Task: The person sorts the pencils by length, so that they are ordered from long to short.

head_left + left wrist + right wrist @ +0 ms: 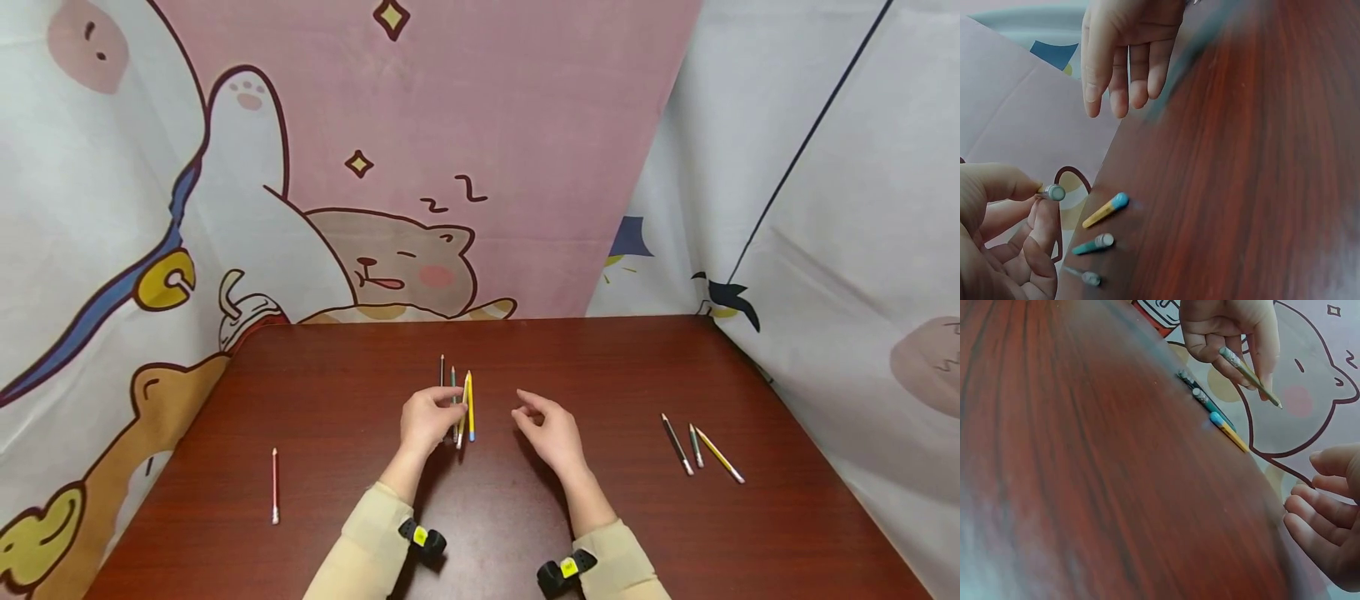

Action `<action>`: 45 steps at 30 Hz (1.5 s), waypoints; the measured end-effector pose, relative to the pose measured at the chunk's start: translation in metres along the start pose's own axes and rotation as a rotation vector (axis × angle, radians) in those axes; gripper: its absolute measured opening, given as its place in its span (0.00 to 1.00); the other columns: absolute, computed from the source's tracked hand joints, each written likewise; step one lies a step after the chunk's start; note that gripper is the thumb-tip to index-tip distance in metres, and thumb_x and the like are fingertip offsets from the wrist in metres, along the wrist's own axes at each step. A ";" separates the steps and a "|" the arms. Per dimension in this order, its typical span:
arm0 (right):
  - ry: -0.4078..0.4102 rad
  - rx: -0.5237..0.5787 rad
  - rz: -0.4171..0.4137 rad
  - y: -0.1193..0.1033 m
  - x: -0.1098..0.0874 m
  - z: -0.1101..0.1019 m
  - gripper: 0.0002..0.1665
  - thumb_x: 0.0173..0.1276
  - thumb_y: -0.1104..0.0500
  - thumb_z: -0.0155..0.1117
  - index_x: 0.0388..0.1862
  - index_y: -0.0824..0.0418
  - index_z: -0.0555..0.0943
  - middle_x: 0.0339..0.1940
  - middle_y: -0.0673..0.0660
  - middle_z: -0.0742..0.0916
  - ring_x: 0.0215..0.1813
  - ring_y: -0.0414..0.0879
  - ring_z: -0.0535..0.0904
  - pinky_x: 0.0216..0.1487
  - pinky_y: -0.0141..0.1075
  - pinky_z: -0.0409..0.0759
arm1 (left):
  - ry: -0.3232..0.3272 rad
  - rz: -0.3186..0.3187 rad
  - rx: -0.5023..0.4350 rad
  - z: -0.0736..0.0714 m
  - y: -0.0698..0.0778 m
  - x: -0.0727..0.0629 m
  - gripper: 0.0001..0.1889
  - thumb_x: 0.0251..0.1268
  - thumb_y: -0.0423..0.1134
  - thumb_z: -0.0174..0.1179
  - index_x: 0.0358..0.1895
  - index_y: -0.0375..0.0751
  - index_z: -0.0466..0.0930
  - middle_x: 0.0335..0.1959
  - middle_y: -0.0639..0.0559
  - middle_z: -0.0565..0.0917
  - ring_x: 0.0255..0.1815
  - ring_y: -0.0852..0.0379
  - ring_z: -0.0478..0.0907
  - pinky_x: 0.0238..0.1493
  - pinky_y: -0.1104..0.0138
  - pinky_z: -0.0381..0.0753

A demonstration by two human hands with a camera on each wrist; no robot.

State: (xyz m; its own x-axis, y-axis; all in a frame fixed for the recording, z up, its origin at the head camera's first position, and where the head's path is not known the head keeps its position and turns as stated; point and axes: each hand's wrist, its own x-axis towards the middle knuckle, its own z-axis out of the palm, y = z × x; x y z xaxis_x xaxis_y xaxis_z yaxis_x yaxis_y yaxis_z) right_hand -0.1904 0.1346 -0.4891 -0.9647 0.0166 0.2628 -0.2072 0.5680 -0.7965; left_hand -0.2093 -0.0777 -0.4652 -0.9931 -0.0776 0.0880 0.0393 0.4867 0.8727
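Note:
My left hand (426,423) pinches a yellowish pencil (1242,370) between thumb and fingertips, near the table's middle. In the right wrist view this pencil is held off the table, its eraser end up and its tip slanting down. Beside and below that hand lie a yellow pencil with a blue end (471,410), a green pencil (1093,244) and a black pencil (1191,380). The left hand partly covers the green and black ones in the head view. To the right, my right hand (553,433) hovers with loosely bent fingers and holds nothing.
On the right of the brown table (525,517) lie a black pencil (677,446), a short green pencil (696,446) and a yellow pencil (720,456). A red pencil (275,487) lies alone on the left. A printed cloth (525,125) hangs behind the table.

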 end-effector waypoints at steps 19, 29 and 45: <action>0.016 -0.145 -0.115 0.016 -0.001 -0.025 0.25 0.62 0.62 0.72 0.60 0.62 0.82 0.38 0.55 0.88 0.37 0.50 0.85 0.41 0.47 0.82 | 0.036 -0.109 0.146 0.031 0.011 0.012 0.14 0.47 0.41 0.70 0.42 0.52 0.91 0.36 0.53 0.88 0.37 0.49 0.83 0.33 0.59 0.78; 0.027 -0.241 -0.205 0.020 0.002 -0.034 0.27 0.60 0.61 0.74 0.60 0.59 0.82 0.38 0.55 0.88 0.42 0.54 0.83 0.42 0.49 0.80 | 0.068 -0.109 0.182 0.038 0.015 0.016 0.14 0.47 0.42 0.70 0.41 0.53 0.91 0.40 0.51 0.89 0.41 0.46 0.84 0.35 0.56 0.79; -0.013 -0.240 -0.218 0.026 0.001 -0.042 0.28 0.62 0.58 0.74 0.61 0.60 0.81 0.41 0.57 0.88 0.51 0.59 0.81 0.51 0.55 0.77 | 0.104 -0.021 0.263 0.053 0.012 0.019 0.13 0.46 0.38 0.68 0.39 0.51 0.91 0.31 0.55 0.88 0.34 0.46 0.84 0.31 0.56 0.78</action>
State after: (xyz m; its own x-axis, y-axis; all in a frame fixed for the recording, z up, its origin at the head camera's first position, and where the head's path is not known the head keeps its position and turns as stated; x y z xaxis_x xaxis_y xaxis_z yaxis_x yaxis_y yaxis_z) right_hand -0.1898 0.1836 -0.4869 -0.9041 -0.1362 0.4050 -0.3664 0.7348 -0.5708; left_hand -0.2334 -0.0273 -0.4785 -0.9762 -0.1723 0.1321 -0.0246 0.6923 0.7211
